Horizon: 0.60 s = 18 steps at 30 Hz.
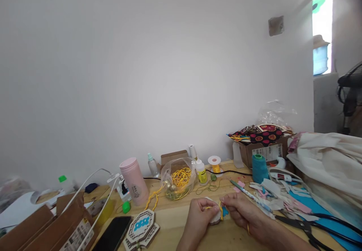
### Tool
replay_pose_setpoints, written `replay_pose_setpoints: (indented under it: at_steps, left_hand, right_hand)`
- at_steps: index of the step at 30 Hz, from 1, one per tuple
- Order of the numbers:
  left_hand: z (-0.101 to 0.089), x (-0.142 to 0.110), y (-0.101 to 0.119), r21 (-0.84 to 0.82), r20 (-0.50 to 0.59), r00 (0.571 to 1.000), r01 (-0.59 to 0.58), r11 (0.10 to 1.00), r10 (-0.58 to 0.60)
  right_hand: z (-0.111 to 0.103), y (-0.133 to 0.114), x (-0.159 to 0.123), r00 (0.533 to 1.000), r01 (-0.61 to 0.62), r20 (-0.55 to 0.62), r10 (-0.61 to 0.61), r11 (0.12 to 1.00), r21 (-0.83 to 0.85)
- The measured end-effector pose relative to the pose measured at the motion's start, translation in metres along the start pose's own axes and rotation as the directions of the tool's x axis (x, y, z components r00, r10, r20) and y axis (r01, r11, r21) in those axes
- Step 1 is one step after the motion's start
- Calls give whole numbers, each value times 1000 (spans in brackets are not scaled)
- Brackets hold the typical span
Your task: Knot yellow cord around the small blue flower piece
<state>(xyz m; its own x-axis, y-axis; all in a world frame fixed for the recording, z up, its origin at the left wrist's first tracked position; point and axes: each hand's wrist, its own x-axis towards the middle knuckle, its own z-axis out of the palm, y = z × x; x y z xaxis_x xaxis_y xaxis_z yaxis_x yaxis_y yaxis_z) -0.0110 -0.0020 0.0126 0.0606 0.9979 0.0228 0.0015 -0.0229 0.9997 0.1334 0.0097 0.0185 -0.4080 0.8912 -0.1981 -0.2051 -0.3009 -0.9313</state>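
Note:
My left hand point(198, 217) is closed on a small pale ornament point(215, 217) with a blue patch point(225, 211) at its right side. Yellow cord point(221, 208) runs over the ornament's front, close to the fingers of both hands. The fingertips of my right hand point(242, 210) are pinched together on the cord, just right of the ornament. Part of the ornament is hidden behind my left fingers. To the left, octagonal wooden pendants point(141, 226) with blue flower shapes lie stacked, with a braided yellow cord point(153, 199) trailing from them.
A clear bag of yellow cord point(181, 179), a glue bottle point(201, 172) and a cord spool point(215, 164) stand behind my hands. Black-handled scissors point(307, 226), a pen point(249, 194), teal thread point(259, 170) and fabric scraps lie right. A phone point(113, 234) and pink tumbler point(135, 181) are left.

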Motion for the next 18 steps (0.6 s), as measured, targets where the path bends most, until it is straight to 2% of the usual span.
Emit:
replay_pose_setpoints:
  at_steps: [4, 9, 13, 18]
  left_hand:
    - [0, 1, 1, -9, -13, 1000, -21, 1000, 21]
    - [0, 1, 3, -48, -31, 999, -25, 999, 24]
    - [0, 1, 3, -52, -29, 999, -19, 998, 17]
    - [-3, 3, 0, -20, -50, 998, -32, 999, 31]
  right_hand:
    - [-4, 1, 0, 987, -152, 79, 136, 956, 252]
    - [-11, 2, 6, 965, -262, 132, 228, 866, 426]
    - [-14, 3, 8, 954, -299, 161, 252, 836, 461]
    - [-13, 1, 7, 950, -308, 178, 256, 855, 417]
